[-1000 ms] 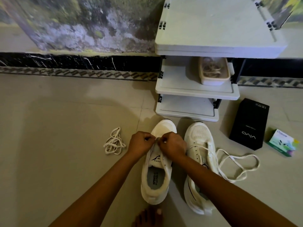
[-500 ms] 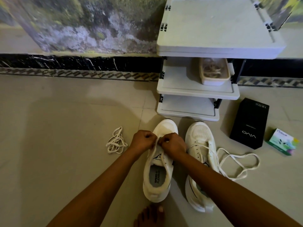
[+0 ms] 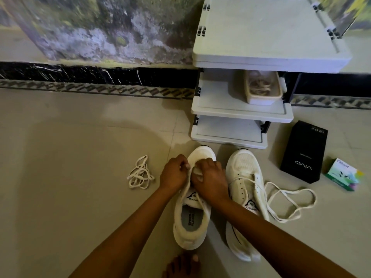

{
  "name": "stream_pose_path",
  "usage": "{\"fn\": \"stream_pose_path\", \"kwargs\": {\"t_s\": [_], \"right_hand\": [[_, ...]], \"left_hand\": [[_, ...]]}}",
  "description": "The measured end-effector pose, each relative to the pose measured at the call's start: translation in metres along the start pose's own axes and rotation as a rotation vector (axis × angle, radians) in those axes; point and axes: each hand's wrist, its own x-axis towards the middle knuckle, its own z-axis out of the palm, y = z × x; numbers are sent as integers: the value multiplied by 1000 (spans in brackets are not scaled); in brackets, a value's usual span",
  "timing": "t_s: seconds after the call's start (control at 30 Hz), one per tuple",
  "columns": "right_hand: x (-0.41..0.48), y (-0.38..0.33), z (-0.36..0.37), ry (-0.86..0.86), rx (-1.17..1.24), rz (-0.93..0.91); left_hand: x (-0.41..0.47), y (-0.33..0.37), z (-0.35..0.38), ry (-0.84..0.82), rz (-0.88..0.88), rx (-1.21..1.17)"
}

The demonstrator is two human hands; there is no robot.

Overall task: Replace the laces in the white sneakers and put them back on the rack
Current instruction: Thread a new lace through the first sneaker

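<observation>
Reaching in from the bottom edge, both arms meet over the left sneaker (image 3: 188,240), which stands on the floor (image 3: 70,177) with its toe pointing at the rack (image 3: 241,114). The left grip (image 3: 174,173) has its fingers curled and clamped on the lace (image 3: 187,186) at the sneaker's left edge, just behind the toe cap. A strand runs from that grip back along the side of the tongue. The right grip (image 3: 210,181) lies touching the left one, fingers curled down over the front eyelets and closed on the same lace, so the lacing area is mostly hidden beneath it. The heel and open collar lie behind both grips, uncovered.

The right sneaker (image 3: 244,169) stands just beside, parallel, and its trailing lace (image 3: 291,199) spills in loops onto the floor to the right. A loose lace (image 3: 140,173) lies bunched on the floor near the left grip, apart from it. On the rack's middle shelf sits a tub (image 3: 261,100) with tangled laces inside. A black box (image 3: 304,151) and a green box (image 3: 343,174) lie right of the rack. A bare foot (image 3: 180,267) shows behind the left sneaker's heel.
</observation>
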Motion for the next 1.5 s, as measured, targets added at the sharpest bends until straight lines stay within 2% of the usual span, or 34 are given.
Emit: {"fn": "stream_pose_path", "kwargs": {"t_s": [0.07, 0.17, 0.3, 0.33, 0.37, 0.43, 0.5, 0.53, 0.6, 0.7, 0.77, 0.87, 0.9, 0.93, 0.97, 1.03, 1.1, 1.23, 1.3, 1.33, 1.4, 1.43, 1.5], "right_hand": [[-1, 5, -4, -68, -33, -22], [0, 12, -10, -146, -37, 24], [2, 13, -16, -226, -84, -14], [4, 15, -19, -266, -91, -25], [6, 17, -21, -311, -90, -35], [8, 23, -26, -399, -62, -47], [7, 26, -29, -447, -42, -61], [6, 27, -29, -455, -43, -66], [5, 28, -27, -452, -58, -69], [2, 28, -26, -453, -81, -69], [1, 29, -27, -449, -96, -68], [2, 28, -27, -459, -81, -54], [2, 28, -26, -463, -82, -51], [2, 27, -25, -466, -85, -51], [2, 27, -25, -464, -85, -49], [2, 27, -26, -460, -83, -51], [2, 27, -26, -463, -88, -61], [3, 25, -27, -463, -109, -66], [3, 24, -26, -461, -124, -66], [3, 24, -26, -460, -125, -65], [3, 24, -26, -460, -125, -61], [2, 24, -26, -461, -129, -63], [0, 24, -27, -458, -138, -73]], "left_hand": [[-4, 7, -7, 44, -56, -191], [-13, 45, -35, 46, -78, -709], [-2, 73, -91, 118, 112, -1161], [3, 69, -95, 148, 109, -1127], [6, 63, -93, 179, 76, -956], [5, 44, -71, 158, -10, -380], [-4, 21, -41, 8, -30, 109], [-10, 13, -29, -63, -6, 263], [-15, 8, -16, -133, 15, 319], [-16, 25, -26, -161, -28, -10], [-18, 45, -50, -165, -44, -495], [-10, 61, -99, -111, 25, -1282], [-5, 61, -109, -102, 25, -1400], [-1, 57, -111, -81, -13, -1404], [1, 53, -108, -44, -72, -1258], [0, 43, -89, 66, -121, -622], [-4, 25, -64, 110, -56, -112], [-5, 6, -29, -97, 146, 322], [-2, 4, -24, -125, 174, 554], [-2, 4, -24, -140, 156, 575], [-4, 10, -25, -194, 91, 343], [-7, 16, -29, -227, 36, 98], [-9, 31, -50, -213, -71, -611]]}}
